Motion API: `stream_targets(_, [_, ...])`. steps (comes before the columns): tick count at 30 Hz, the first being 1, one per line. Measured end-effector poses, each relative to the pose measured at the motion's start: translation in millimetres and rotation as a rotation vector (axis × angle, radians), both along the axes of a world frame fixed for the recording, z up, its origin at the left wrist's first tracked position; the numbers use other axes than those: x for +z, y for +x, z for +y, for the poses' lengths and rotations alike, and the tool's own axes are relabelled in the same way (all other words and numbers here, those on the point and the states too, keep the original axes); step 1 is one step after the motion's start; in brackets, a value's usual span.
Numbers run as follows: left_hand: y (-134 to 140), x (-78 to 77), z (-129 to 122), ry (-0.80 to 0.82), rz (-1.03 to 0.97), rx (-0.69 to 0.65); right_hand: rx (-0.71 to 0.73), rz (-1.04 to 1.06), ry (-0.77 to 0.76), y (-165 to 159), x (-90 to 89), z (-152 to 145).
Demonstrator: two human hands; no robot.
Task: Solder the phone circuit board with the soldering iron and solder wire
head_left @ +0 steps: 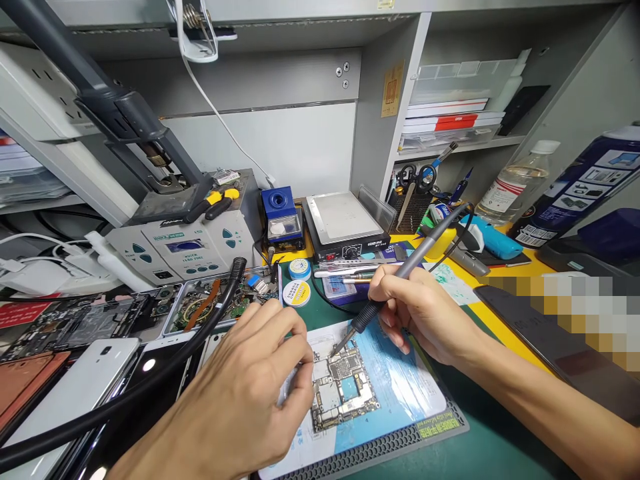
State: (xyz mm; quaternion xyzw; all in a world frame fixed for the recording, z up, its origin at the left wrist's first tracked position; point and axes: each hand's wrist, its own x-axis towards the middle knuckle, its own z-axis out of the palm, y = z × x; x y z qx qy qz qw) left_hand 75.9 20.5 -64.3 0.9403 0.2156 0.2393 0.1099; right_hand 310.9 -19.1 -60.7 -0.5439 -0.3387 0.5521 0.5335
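My right hand (415, 303) grips a soldering iron (373, 310) by its dark ribbed sleeve. The iron slants down to the left, and its tip meets the upper part of a phone circuit board (345, 383). The board lies on a blue and white plate (395, 380) with a glossy surface. Left of the board is my left hand (265, 380), its fingers curled and thumb drawn in close to the index finger. Whatever lies between those fingertips, if anything, is hidden. Under the plate is a grey perforated mat (443, 427).
Behind stand a hot-air station (190, 240), a blue tip-cleaner holder (280, 217) and a flat heating plate (345, 223). A thick black hose (200, 340) crosses the left side over several phones. Bottles (517, 183) and a spray can (580, 187) stand at right.
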Motion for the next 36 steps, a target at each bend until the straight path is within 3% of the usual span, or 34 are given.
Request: stream_targets(36, [-0.1, -0.7, 0.5, 0.007, 0.008, -0.001, 0.007, -0.026, -0.002, 0.5, -1.4, 1.2])
